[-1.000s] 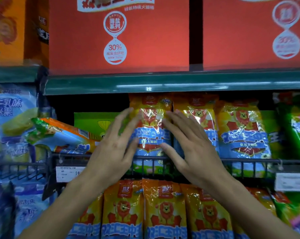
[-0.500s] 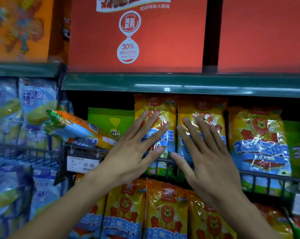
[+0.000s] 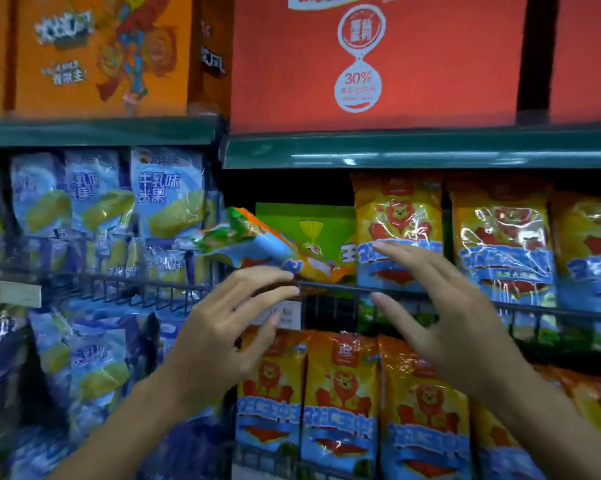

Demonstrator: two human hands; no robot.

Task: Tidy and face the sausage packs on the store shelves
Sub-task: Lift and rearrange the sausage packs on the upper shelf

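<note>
Orange and blue lion sausage packs (image 3: pixel 397 230) stand upright in a row on the middle shelf, behind a black wire rail (image 3: pixel 361 289). One orange, blue and green pack (image 3: pixel 257 244) lies tilted on its side across the rail, left of the row, in front of a green pack (image 3: pixel 309 226). My left hand (image 3: pixel 230 327) hovers just below that tilted pack with fingers stretched toward it, holding nothing. My right hand (image 3: pixel 441 306) is spread in front of the leftmost upright pack, fingers straight, holding nothing. More lion packs (image 3: pixel 340 403) stand in the row below.
Blue rice-snack bags (image 3: pixel 167 199) fill the shelves to the left. Red cartons (image 3: pixel 361 60) and orange cartons (image 3: pixel 95 53) sit on the green top shelf (image 3: pixel 396 150). A price tag (image 3: pixel 285 313) hangs on the rail between my hands.
Both hands have come off the upright lion packs and moved left. My left hand now reaches under the tilted pack. The view has swung to the left.
</note>
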